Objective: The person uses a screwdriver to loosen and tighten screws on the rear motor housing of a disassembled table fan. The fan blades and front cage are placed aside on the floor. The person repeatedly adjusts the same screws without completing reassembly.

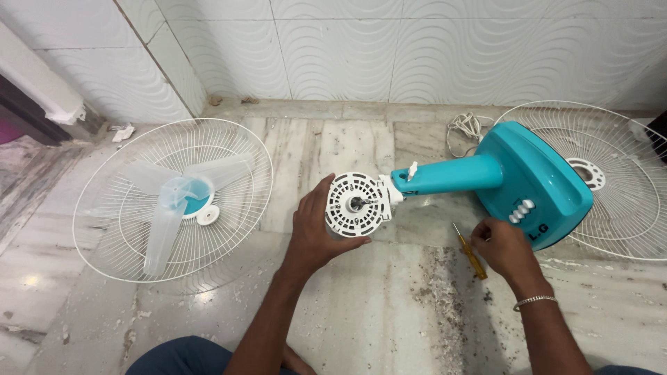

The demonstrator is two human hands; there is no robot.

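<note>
White plastic is filling your left hand point(314, 232): you're cupping the round motor housing point(356, 205) from its left rim, fingers wrapped. Your right hand point(501, 246) is closing on the yellow-handled screwdriver point(471, 252) lying on the marble floor point(389, 312). Keep that housing braced so the teal fan body point(514, 180) isn't rolling. Lying left is a wire guard point(118, 229) holding the translucent blades point(174, 201); a second guard point(618, 201) and a coiled cord point(464, 128) are crowding your right.
</note>
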